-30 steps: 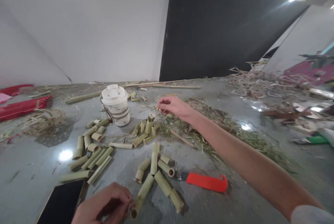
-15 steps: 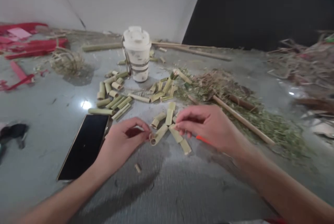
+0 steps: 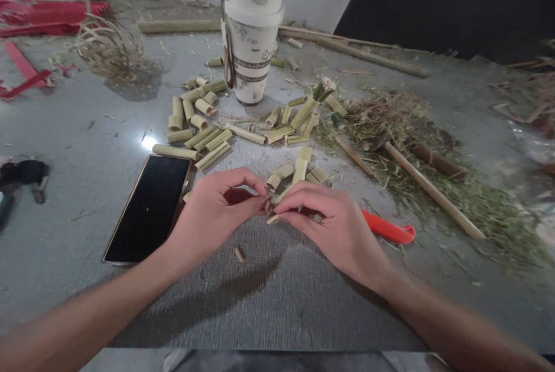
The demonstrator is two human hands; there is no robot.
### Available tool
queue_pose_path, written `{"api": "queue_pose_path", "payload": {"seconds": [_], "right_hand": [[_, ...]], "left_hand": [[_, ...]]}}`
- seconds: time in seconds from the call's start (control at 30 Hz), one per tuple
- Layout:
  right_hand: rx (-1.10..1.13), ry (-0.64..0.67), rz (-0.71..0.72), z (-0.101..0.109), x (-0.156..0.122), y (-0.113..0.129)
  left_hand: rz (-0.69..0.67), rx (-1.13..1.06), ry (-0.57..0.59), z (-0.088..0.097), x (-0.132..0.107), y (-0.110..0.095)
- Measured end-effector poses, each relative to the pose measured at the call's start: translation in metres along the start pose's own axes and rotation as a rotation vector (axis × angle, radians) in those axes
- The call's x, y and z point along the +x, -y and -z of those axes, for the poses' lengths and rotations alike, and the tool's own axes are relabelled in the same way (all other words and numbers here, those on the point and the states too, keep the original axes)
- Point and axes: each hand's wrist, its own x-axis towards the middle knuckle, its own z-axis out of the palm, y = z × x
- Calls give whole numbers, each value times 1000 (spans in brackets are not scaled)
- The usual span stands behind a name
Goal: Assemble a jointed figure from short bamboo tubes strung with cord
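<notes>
My left hand [image 3: 225,198] is closed in a pinch, thumb and forefinger together at the front end of the arranged stalk pieces. What lies between those fingertips is too small to make out. My right hand [image 3: 323,210] meets it there, its thumb and forefinger pinching a small pale piece of cut stalk [image 3: 272,219]. Just beyond the hands, short green-yellow stalk tubes [image 3: 299,171] lie in a star shape, partly hidden by the right hand. A bright orange-red plastic handle [image 3: 390,227] sticks out from behind the right hand. One tiny stalk bit [image 3: 239,254] lies nearer to me.
A black phone [image 3: 147,210] lies beside my left forearm. Behind are loose cut stalks [image 3: 208,136] and a white lidded cup [image 3: 254,37]. To the right, a wooden-handled tool [image 3: 433,190] rests on green shavings [image 3: 489,216]. A woven ball [image 3: 108,51] and red strips [image 3: 52,17] sit far left.
My right hand has moved left and toward me, its fingertips now close to the left hand's, over the front stalk tube. More of the orange-red handle shows. The view has tilted downward.
</notes>
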Motion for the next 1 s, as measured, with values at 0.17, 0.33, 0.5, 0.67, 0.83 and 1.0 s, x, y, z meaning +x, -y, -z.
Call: {"api": "queue_pose_path", "payload": {"seconds": [0.17, 0.33, 0.5, 0.67, 0.83, 1.0], "right_hand": [[-59, 12, 54, -1, -2, -3], [-138, -91, 124, -2, -5, 0], [-247, -210, 153, -6, -8, 4], [-295, -213, 219, -13, -8, 3], [-370, -246, 262, -19, -9, 6], [-396, -248, 299, -22, -11, 6]], "left_hand": [[15, -2, 9, 0, -1, -1], [21, -22, 11, -1, 0, -2], [20, -20, -2, -3, 0, -4], [5, 10, -13, -3, -2, -4], [-16, 34, -35, -6, -4, -6], [-45, 85, -62, -6, -9, -5]]}}
